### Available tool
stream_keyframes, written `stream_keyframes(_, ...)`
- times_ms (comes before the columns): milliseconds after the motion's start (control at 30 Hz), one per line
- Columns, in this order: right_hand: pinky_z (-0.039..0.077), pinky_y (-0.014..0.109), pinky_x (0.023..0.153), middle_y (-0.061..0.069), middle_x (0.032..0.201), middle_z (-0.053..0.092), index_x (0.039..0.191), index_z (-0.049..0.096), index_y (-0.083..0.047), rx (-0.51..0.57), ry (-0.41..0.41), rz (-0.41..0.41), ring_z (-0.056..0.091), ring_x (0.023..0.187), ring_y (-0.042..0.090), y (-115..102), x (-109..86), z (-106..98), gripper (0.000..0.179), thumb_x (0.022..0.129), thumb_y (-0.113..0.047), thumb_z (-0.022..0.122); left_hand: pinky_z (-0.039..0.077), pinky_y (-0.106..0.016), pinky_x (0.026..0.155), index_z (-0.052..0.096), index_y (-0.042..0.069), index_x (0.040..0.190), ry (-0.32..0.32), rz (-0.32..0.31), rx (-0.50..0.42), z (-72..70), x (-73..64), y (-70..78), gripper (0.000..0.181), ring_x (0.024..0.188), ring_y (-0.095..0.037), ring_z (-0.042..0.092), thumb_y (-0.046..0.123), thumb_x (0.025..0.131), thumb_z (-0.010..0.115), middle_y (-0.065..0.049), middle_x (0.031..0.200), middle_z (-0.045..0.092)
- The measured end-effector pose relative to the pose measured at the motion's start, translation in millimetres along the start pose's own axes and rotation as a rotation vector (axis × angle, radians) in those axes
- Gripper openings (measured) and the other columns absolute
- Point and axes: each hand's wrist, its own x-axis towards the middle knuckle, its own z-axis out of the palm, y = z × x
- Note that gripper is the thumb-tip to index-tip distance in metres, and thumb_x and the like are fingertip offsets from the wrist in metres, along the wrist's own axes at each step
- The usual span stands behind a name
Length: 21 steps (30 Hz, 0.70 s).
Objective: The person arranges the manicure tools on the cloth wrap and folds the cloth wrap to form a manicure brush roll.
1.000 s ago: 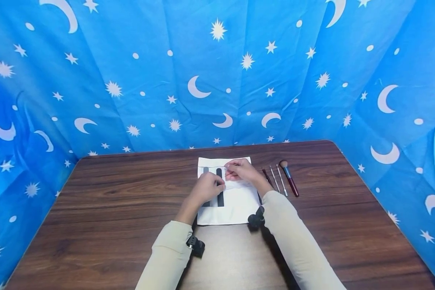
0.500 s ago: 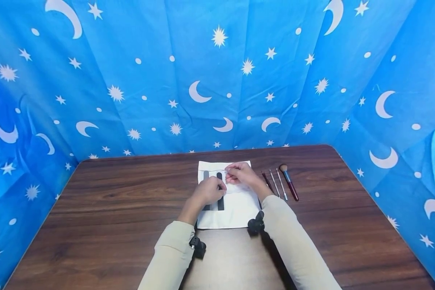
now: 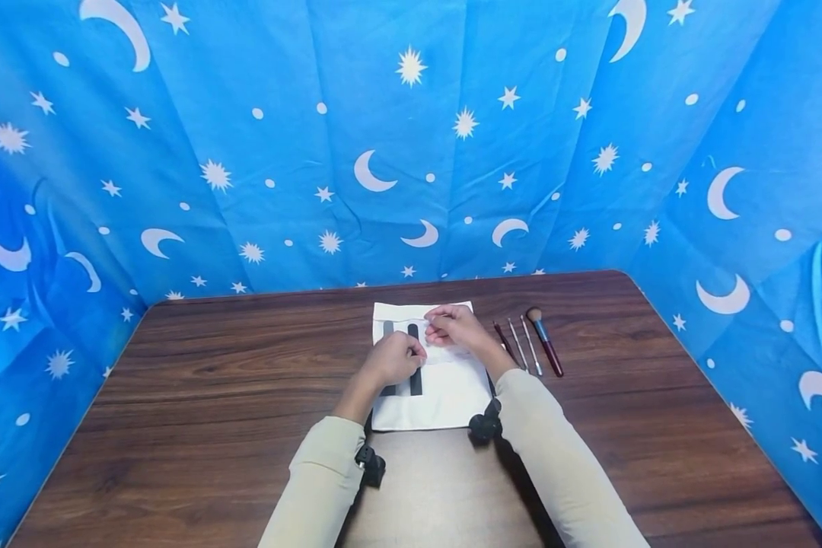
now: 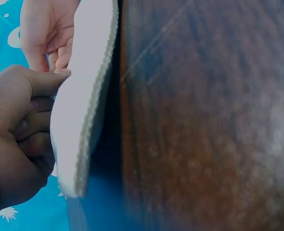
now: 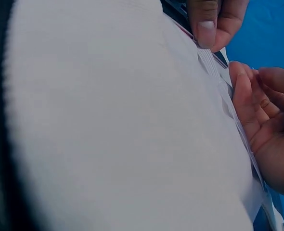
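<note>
A flat white cloth pouch (image 3: 438, 407) lies on the table, with a grey strip (image 3: 388, 327) and a black strip (image 3: 416, 383) showing on its left half. My left hand (image 3: 393, 359) is over the middle of the pouch; in the right wrist view its thumb (image 5: 206, 33) and fingers pinch the edge of the pouch's pocket (image 5: 207, 62). Just beyond it, my right hand (image 3: 457, 327) has curled fingers, with thumb and index tips together over the pouch's upper part. A small thin thing shows between those tips; its kind I cannot tell.
Right of the pouch lie a makeup brush (image 3: 545, 341), two thin metal tools (image 3: 530, 346) and a thin dark red stick (image 3: 503, 335). The wooden table (image 3: 212, 380) ends at a blue curtain (image 3: 281, 152) with moons and stars.
The head view shifts slightly. Both hands stay in nearly the same place over the pouch, the left fingers drawn a little closer together than a second ago.
</note>
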Motion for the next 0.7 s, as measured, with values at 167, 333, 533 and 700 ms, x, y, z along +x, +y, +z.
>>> stream_keyframes(167, 0.056, 0.016, 0.065, -0.007, 0.074, 0.067, 0.127, 0.057, 0.015, -0.052, 0.002, -0.066, 0.065, 0.066, 0.003, -1.4, -6.4, -2.6, 0.032, 0.104, -0.006, 0.047, 0.035, -0.022, 0.058, 0.077, 0.009, 0.088, 0.000, -0.015, 0.007, -0.3, -0.3, 0.6, 0.011, 0.058, -0.008, 0.046, 0.009, 0.091, 0.067, 0.008, 0.060, 0.051)
stream_keyframes(333, 0.056, 0.019, 0.069, -0.002, 0.080, 0.069, 0.125, 0.059, 0.015, -0.140, 0.045, -0.160, 0.065, 0.070, 0.005, -7.3, -16.6, -17.1, 0.031, 0.103, -0.005, 0.049, 0.037, -0.022, 0.060, 0.077, 0.010, 0.089, 0.003, -0.020, 0.004, -0.8, -1.4, 2.3, 0.012, 0.059, -0.009, 0.047, 0.009, 0.092, 0.066, 0.007, 0.063, 0.055)
stream_keyframes(533, 0.057, 0.020, 0.070, 0.003, 0.085, 0.073, 0.125, 0.059, 0.016, -0.198, 0.147, -0.215, 0.067, 0.071, 0.003, -11.8, -30.1, -55.5, 0.032, 0.104, -0.006, 0.052, 0.038, -0.023, 0.060, 0.077, 0.009, 0.090, 0.007, -0.026, -0.037, -1.2, -4.0, 1.9, 0.013, 0.058, -0.009, 0.047, 0.009, 0.095, 0.065, 0.006, 0.062, 0.056)
stream_keyframes(700, 0.058, 0.019, 0.070, -0.006, 0.080, 0.073, 0.126, 0.056, 0.018, -0.188, 0.260, -0.235, 0.067, 0.068, -0.002, -12.2, -43.9, -99.6, 0.035, 0.104, -0.008, 0.054, 0.037, -0.023, 0.058, 0.077, 0.009, 0.091, 0.003, -0.019, -0.042, 0.2, -3.5, -1.4, 0.014, 0.057, -0.009, 0.047, 0.010, 0.096, 0.064, 0.006, 0.061, 0.054)
